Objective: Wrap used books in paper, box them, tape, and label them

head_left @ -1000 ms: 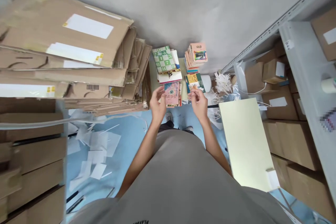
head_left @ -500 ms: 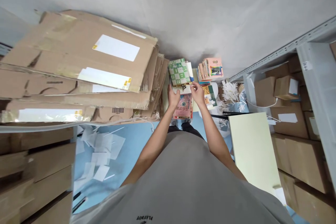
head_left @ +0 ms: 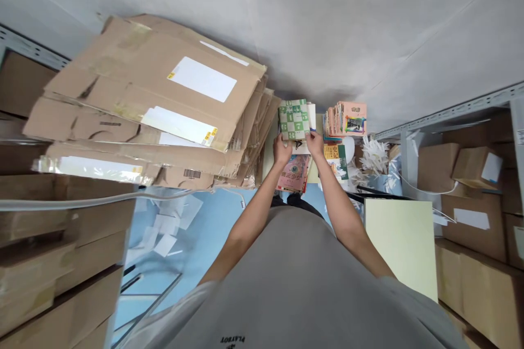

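A book with a green-and-white checked cover [head_left: 293, 120] lies at the back of the work surface, its lower edge toward me. My left hand [head_left: 282, 151] grips it at the lower left corner, thumb turned inward. At the lower right corner, my right hand [head_left: 315, 145] has its fingers closed on the same book. White pages or another book [head_left: 311, 114] show from behind its right side. Nearer my body, below both hands, is a pink book [head_left: 293, 170] on a small pile. To the right lies a yellow-and-green book [head_left: 336, 160].
Flattened cardboard boxes [head_left: 196, 114] are piled high on the left, close to my left hand. A row of pink books [head_left: 352, 118] stands back right, beyond it shredded paper [head_left: 375, 155]. Shelves of cartons [head_left: 470, 223] line the right side. Paper sheets litter the blue floor [head_left: 213, 223].
The checked book has gone from tilted to nearly square, and its cover lies flatter between my hands. My right hand has shifted to its lower right corner. The whole view has swung slightly left.
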Motion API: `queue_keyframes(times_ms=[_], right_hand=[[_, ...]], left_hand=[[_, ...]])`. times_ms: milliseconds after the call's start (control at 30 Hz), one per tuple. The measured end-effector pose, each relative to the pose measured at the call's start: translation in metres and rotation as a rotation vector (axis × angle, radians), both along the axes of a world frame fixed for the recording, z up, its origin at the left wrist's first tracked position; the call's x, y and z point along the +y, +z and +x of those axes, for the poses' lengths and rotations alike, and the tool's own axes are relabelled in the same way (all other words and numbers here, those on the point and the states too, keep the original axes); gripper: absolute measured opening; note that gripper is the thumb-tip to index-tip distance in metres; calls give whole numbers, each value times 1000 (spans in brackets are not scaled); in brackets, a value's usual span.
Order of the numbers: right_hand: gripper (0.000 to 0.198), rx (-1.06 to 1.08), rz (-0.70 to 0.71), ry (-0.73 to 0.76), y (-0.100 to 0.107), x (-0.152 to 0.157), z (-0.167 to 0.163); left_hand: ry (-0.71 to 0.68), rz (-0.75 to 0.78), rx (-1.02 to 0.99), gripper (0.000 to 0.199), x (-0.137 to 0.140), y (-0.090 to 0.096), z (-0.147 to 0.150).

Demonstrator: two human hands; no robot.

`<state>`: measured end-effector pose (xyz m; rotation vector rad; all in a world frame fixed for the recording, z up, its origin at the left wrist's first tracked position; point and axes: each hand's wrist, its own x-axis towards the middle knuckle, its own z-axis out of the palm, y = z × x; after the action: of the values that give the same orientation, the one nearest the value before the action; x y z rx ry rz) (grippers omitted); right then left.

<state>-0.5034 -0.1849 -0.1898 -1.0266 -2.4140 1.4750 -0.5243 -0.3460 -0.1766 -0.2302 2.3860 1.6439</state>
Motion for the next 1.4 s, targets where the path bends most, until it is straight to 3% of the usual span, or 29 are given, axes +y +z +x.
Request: queue_keyframes(times_ms=[200, 367, 533, 667, 733, 833, 1000, 1133, 1333, 1400], right_hand=[[27, -12, -45, -60, -5, 11, 2], [18, -7, -97, -54, -5, 6, 23], [18, -33, -102, -58, -2, 10, 57], [33, -90, -38, -102, 2, 20, 64], [41, -122, -14, -102, 4, 23, 60], [44, -117, -107, -74, 6, 24, 54], [46, -72, -298, -51, 10, 26, 64], [47, -34, -389, -57, 12, 28, 75], [46, 32, -427, -113, 15, 31, 73], [47, 46, -360, -102, 18, 28, 65]], left_hand=[[42, -39, -104, 34, -10, -5, 3], [-10, -19, -73, 22, -20, -5, 10], [-142, -11, -69, 31, -27, -1, 20], [-241, -58, 5, 43, -25, 5, 28], [-188, -112, 25, 46, -23, 8, 28], [-77, -172, -72, 43, -21, 13, 23], [-34, -241, -145, 20, -13, 29, 3], [-67, -218, -88, 18, -8, 45, -6], [-99, -287, 151, 24, -19, 80, 7], [-97, -264, 290, 28, -23, 99, 14]])
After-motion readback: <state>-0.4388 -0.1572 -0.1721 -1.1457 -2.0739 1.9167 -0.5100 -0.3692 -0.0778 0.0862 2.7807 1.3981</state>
